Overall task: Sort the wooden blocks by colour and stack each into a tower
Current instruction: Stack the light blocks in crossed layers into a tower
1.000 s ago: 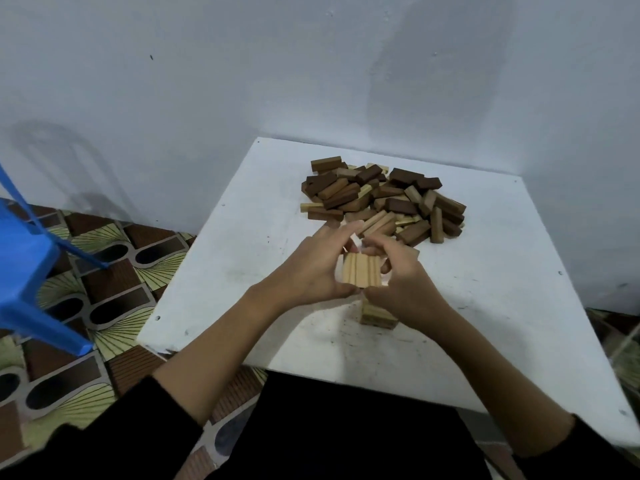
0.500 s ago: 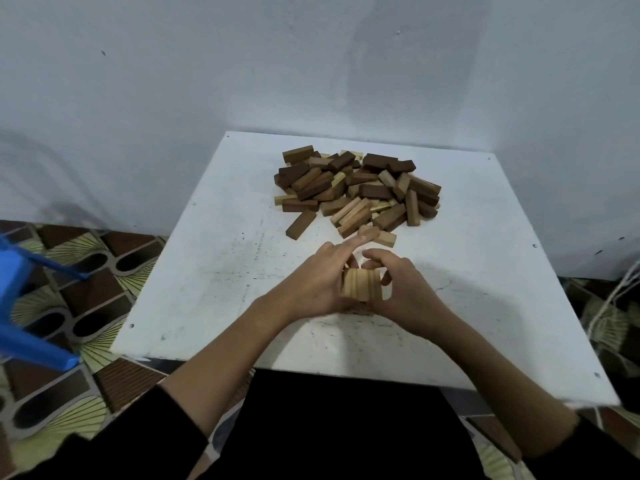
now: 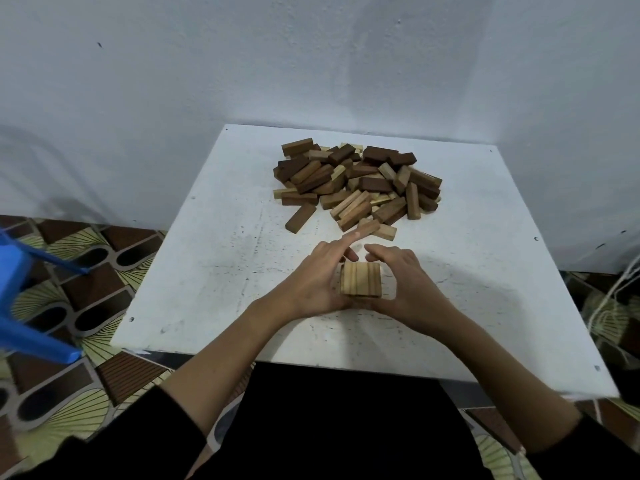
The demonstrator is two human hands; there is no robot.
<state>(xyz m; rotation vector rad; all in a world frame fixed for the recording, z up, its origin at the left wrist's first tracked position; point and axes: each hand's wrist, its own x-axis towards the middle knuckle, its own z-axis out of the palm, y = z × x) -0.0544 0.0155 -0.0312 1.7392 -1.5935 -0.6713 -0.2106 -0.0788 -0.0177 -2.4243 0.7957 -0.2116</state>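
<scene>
A layer of three light wooden blocks [image 3: 360, 279] lies flat near the table's middle, on top of other light blocks that are mostly hidden below it. My left hand [image 3: 317, 277] holds its left side, thumb at the near edge and index finger stretched out toward the pile. My right hand [image 3: 401, 275] holds the right side, with its fingers curled over the far edge. A mixed pile of dark, mid-brown and light blocks [image 3: 360, 183] lies at the back of the white table [image 3: 214, 265]. One brown block [image 3: 300, 218] lies loose at the pile's front left.
The white wall stands directly behind the table. A blue plastic stool [image 3: 20, 296] stands on the patterned floor at the left. White cord hangs beyond the table's right edge [image 3: 623, 299]. My dark lap sits against the table's near edge.
Both hands have lowered the three light blocks onto the light blocks on the table. The camera has tilted, so the pile now looks farther back.
</scene>
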